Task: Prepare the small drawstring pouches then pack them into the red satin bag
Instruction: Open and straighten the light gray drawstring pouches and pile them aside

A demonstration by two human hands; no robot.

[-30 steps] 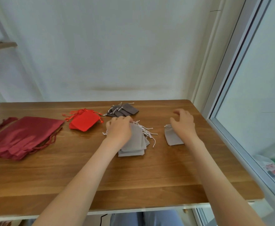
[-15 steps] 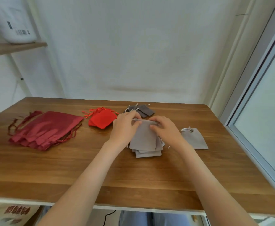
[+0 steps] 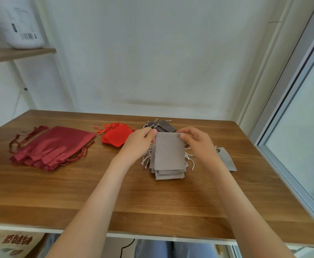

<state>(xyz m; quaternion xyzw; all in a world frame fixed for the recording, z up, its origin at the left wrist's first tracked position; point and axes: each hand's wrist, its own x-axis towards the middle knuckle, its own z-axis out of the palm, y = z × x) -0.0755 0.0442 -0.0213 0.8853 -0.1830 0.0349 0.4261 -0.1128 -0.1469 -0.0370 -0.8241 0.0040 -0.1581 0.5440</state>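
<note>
Here both hands, left point(image 3: 140, 144) and right point(image 3: 199, 142), pinch the top corners of a flat grey fabric pouch point(image 3: 168, 150), seemingly lifted above the grey pouch stack point(image 3: 169, 174) on the wooden counter point(image 3: 115, 192).

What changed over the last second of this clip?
The right hand left the lone grey pouch at the right and moved left to the grey stack. Both it and the left hand now pinch the top grey pouch by its upper corners. The red satin bags, small red pouches and dark grey pouches stayed put.
</note>
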